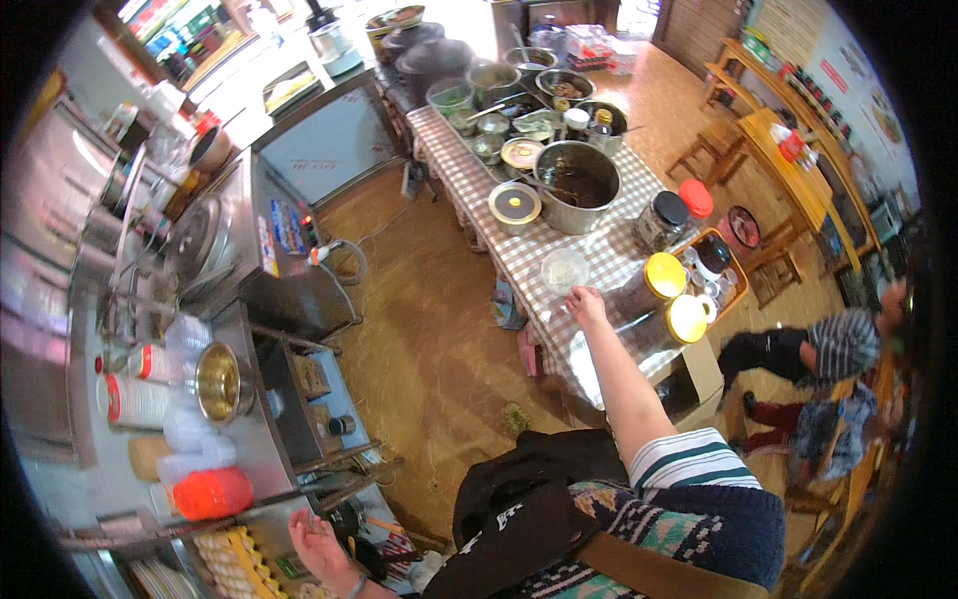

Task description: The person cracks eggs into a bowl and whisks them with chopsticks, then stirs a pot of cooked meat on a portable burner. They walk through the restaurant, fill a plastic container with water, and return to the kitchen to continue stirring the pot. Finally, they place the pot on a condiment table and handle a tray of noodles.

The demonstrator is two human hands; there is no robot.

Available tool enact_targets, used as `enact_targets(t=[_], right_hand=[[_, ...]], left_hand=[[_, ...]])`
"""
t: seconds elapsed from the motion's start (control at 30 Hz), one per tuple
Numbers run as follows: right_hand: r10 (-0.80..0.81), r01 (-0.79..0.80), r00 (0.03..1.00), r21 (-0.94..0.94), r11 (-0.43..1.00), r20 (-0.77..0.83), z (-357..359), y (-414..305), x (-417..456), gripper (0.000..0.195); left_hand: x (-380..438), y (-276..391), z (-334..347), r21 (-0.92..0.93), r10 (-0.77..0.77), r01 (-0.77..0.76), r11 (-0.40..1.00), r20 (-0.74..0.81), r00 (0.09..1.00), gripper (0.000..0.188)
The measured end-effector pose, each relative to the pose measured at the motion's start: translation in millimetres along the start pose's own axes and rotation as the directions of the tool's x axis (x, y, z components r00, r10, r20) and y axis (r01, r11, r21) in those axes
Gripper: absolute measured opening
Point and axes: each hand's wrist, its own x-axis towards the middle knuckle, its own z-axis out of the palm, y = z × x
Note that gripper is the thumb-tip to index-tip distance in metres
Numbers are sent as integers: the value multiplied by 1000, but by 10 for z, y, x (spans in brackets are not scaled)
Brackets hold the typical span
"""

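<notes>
My right hand (585,305) reaches over the checked tablecloth (516,258), its fingers at the near rim of a clear plastic bowl (565,271) with pale contents; whether they grip it, I cannot tell. Beyond the bowl stand a steel pot (578,187) of dark liquid and a round lidded container (515,206). Jars with yellow lids (664,275) are to the right of the hand. My left hand (318,540) is low at the left, palm up with its fingers apart and nothing in it, near the egg trays (239,565) and a red plastic container (213,494).
A steel counter (262,442) on the left holds a metal bowl (223,383) and stacked cups (135,400). A cable (352,262) hangs by the cooker. Two people (842,348) are at the right, beyond a cardboard box (700,374). Wooden stools (707,153) stand behind the table.
</notes>
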Motion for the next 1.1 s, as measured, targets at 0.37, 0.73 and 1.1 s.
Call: enact_targets(t=[0.37,0.73,1.1], right_hand=[[-34,67,987,-210,976,155,-109,-766,-2630,17],[-205,214,976,-426,879,68,-1259,-1199,-5110,29],[-755,-168,510,-908,383,-412,-3235,-1377,-6912,64]], left_hand=[[960,-1262,2003,422,-746,670,611,591,307,34],[-1787,-1993,2634,826,-395,260,-500,49,-917,74],[-4904,-2695,1646,783,-74,-111,-612,-197,-978,60]])
